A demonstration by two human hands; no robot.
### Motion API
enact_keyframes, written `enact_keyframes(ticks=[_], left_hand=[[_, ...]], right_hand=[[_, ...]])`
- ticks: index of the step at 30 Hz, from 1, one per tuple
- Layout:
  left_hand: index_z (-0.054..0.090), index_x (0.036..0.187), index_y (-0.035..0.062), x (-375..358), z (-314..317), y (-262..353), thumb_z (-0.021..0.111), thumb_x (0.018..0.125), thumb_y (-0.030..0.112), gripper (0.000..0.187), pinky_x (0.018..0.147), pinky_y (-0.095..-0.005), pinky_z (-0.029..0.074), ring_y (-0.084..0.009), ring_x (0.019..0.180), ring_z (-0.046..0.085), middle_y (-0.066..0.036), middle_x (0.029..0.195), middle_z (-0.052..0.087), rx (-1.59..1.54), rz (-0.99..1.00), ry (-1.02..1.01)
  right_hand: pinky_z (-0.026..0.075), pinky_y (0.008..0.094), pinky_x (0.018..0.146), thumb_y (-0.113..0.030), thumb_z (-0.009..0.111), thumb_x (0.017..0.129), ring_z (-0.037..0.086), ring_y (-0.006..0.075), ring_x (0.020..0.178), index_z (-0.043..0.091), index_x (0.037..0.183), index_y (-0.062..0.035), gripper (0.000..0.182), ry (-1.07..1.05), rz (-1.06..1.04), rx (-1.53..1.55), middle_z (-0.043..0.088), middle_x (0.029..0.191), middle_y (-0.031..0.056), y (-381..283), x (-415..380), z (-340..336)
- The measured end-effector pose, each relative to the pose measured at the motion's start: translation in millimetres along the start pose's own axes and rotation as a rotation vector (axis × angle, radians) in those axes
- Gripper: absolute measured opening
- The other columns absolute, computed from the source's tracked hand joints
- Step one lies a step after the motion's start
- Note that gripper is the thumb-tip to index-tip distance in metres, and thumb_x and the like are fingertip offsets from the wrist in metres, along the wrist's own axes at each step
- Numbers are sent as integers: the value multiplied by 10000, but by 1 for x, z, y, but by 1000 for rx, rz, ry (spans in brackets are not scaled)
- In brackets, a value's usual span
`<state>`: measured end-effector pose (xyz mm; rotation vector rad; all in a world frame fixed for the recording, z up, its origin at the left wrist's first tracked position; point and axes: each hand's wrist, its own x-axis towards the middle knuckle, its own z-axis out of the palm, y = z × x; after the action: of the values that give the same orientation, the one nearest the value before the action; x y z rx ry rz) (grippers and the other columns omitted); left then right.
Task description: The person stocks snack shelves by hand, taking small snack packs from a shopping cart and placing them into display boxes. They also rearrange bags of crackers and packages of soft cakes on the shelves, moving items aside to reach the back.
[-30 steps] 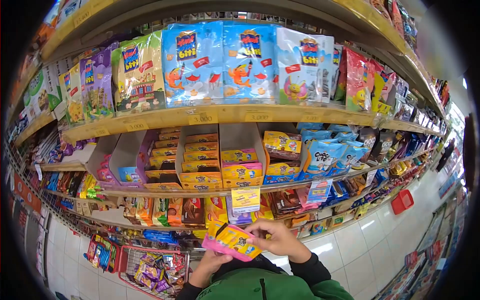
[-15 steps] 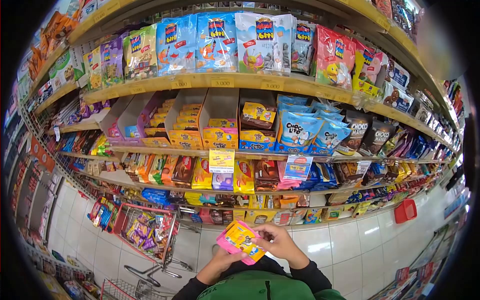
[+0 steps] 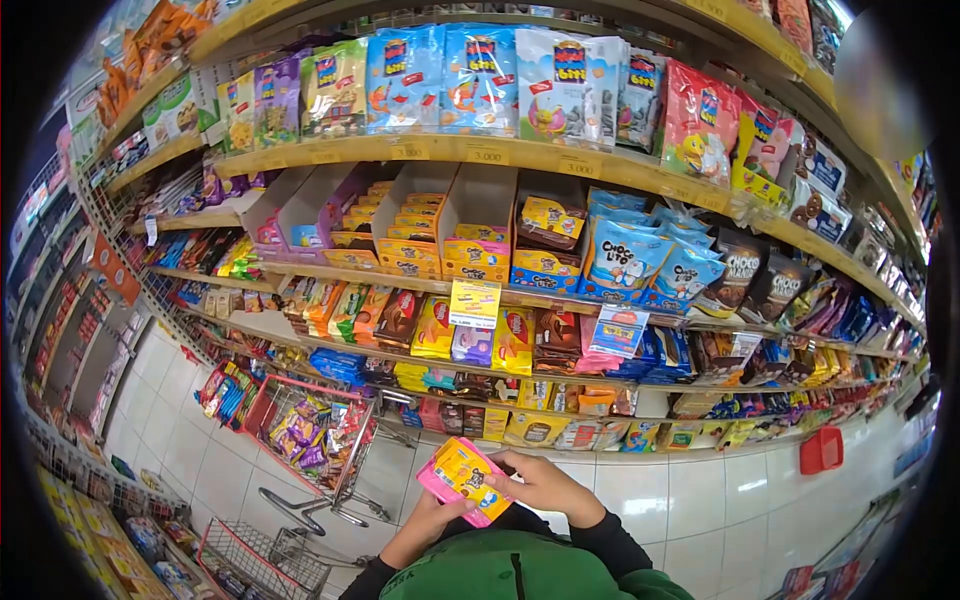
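In front of my body I hold a pink-and-yellow snack pack (image 3: 464, 471) tilted up, with its printed yellow face towards me. My left hand (image 3: 436, 520) grips its lower left side, thumb across the bottom edge. From the other side my right hand (image 3: 548, 487) closes on the right edge with thumb and fingers. Beyond the pack, display boxes (image 3: 478, 262) of similar yellow and pink packs stand on the middle shelf. Just above the pack in view are the lower shelf's biscuit packets (image 3: 514, 340).
A shopping cart (image 3: 368, 440) full of snack packets stands on the tiled floor to the left, with another wire cart (image 3: 225, 560) nearer me. Bagged snacks (image 3: 480, 85) line the upper shelf. A red basket (image 3: 822, 451) sits on the floor at the right.
My view has turned left, so the shelves and carts sit further right in it. Both hands still hold the pack, which is slightly further left and higher in view.
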<state>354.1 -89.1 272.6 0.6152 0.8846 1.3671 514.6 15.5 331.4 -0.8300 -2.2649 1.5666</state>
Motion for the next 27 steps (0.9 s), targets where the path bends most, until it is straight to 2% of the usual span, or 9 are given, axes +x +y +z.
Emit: enact_keyframes(ticks=[5, 8, 14, 20, 27], left_hand=[[210, 1251, 51, -2, 3, 3, 576, 686, 15, 674, 911, -358, 358, -225, 1070, 442, -108, 1155, 420, 19, 33, 91], [27, 1312, 54, 4, -3, 0, 611, 698, -2, 849, 906, -351, 364, -219, 1114, 387, -135, 1227, 326, 70, 80, 55], [37, 1311, 53, 3, 5, -7, 621, 700, 13, 846, 921, -358, 345, -225, 1123, 378, -147, 1236, 314, -84, 97, 95], [78, 1296, 45, 5, 26, -10, 618, 709, 21, 798, 912, -356, 353, -226, 1109, 397, -149, 1226, 333, -37, 122, 115], [262, 1224, 19, 10, 39, -14, 583, 752, 75, 573, 853, -343, 411, -209, 998, 492, -124, 1118, 453, -112, 22, 177]], right_hand=[[447, 336, 682, -365, 547, 787, 579, 282, 796, 524, 1013, 8, 436, 41, -46, -86, 575, 885, 175, 0, 3, 0], [452, 336, 663, -368, 564, 774, 584, 279, 773, 527, 999, 16, 446, 62, -76, -87, 578, 861, 175, 4, 3, -3], [452, 330, 641, -370, 582, 760, 585, 279, 757, 530, 953, 17, 436, 71, -82, -14, 573, 832, 182, 19, 0, 2], [436, 363, 659, -348, 561, 774, 557, 312, 765, 535, 926, 0, 381, 57, -70, -113, 557, 815, 185, 23, -12, -5], [413, 392, 692, -320, 520, 801, 522, 347, 793, 558, 907, -34, 308, 122, -67, -194, 531, 812, 190, 30, -29, -7]])
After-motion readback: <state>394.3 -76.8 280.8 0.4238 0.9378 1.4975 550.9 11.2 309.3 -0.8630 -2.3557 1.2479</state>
